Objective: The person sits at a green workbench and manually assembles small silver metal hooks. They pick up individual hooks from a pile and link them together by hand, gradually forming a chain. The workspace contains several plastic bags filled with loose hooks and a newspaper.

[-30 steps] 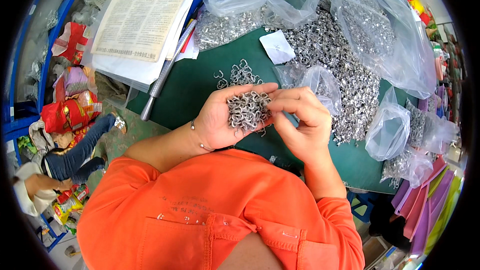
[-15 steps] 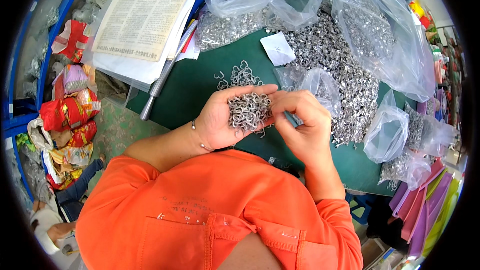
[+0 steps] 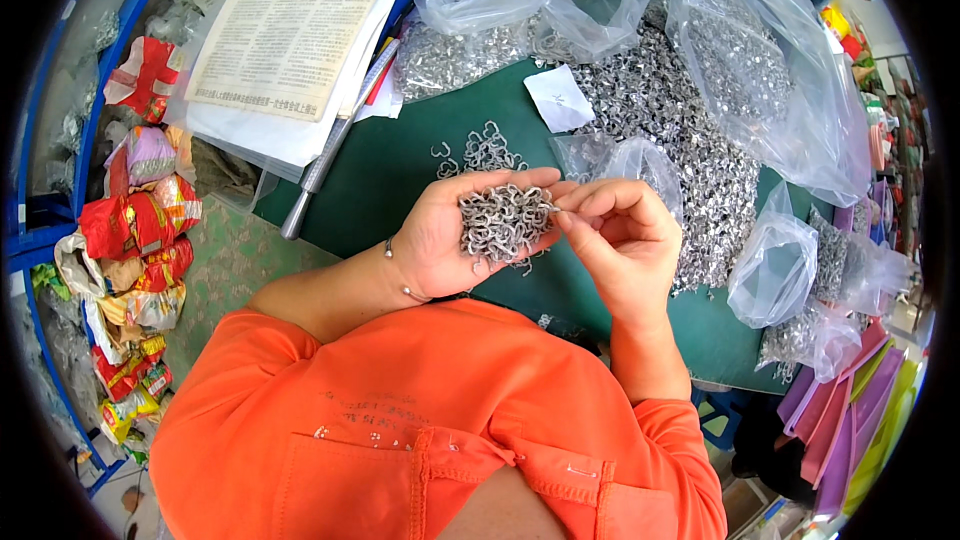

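Note:
My left hand (image 3: 432, 230) is turned palm up and cupped, holding a heap of small S-shaped metal hooks (image 3: 503, 224). Beside its fingertips, my right hand (image 3: 628, 240) has thumb and index finger pinched together at the heap's right edge. A tiny grey metal piece, apparently one of the hooks, shows at that pinch. On the green tabletop (image 3: 400, 155), just beyond my left fingers, lies a loose pile of similar hooks (image 3: 490, 148). A few more show under the left hand's edge.
A broad mound of shiny metal pieces (image 3: 705, 165) spreads at right, with clear plastic bags (image 3: 775, 265) around it. A white paper slip (image 3: 558, 98), a newspaper sheet (image 3: 285, 40) and a metal rod-like tool (image 3: 325, 162) lie farther off. Colourful packages (image 3: 140, 220) fill the left side.
My right hand has drawn slightly right, away from the heap, with the tiny metal piece now showing at its fingertips. The person's legs at the left edge have gone from view.

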Demonstrator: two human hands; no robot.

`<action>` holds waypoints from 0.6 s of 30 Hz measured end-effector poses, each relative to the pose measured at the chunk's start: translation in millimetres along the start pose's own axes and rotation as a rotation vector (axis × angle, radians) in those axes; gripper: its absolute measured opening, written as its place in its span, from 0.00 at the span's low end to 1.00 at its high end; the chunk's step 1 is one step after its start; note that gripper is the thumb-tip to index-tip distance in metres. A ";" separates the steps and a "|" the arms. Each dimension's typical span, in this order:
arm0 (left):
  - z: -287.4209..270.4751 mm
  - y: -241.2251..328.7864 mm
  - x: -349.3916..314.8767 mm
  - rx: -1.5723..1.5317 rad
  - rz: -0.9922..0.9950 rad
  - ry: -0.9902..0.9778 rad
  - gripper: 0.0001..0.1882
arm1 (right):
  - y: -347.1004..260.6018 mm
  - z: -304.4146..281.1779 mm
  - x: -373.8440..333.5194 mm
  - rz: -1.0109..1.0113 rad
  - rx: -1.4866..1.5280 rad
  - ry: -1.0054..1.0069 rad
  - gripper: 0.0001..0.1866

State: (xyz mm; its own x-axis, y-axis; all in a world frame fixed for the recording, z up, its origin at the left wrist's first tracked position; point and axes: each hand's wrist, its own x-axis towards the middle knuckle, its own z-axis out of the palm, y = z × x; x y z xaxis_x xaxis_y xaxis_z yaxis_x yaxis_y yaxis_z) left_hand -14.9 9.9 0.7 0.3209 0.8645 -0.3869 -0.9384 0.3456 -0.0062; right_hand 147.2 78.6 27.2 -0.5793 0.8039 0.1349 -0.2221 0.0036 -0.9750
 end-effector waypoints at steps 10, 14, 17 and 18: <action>4.5 0.8 -0.1 0.065 -0.003 0.005 0.23 | 3.1 -2.2 -1.4 -0.291 -0.407 0.023 0.09; 4.0 0.2 0.4 0.067 -0.005 0.006 0.23 | 0.9 -1.1 -1.3 -0.356 -0.490 0.027 0.09; 0.0 0.4 -0.1 0.058 -0.007 -0.007 0.23 | -3.0 -0.2 0.5 -0.396 -0.499 0.067 0.10; -0.3 1.1 0.1 0.055 -0.003 -0.014 0.23 | -6.6 -1.5 6.4 -0.493 -0.565 0.090 0.10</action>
State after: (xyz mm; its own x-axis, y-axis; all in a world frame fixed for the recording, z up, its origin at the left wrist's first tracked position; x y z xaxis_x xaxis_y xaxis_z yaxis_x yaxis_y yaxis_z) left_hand -16.0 10.3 0.4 0.3263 0.8681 -0.3741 -0.9288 0.3680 0.0438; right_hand 146.1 84.6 34.2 -0.4452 0.6756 0.5877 0.0108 0.6603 -0.7509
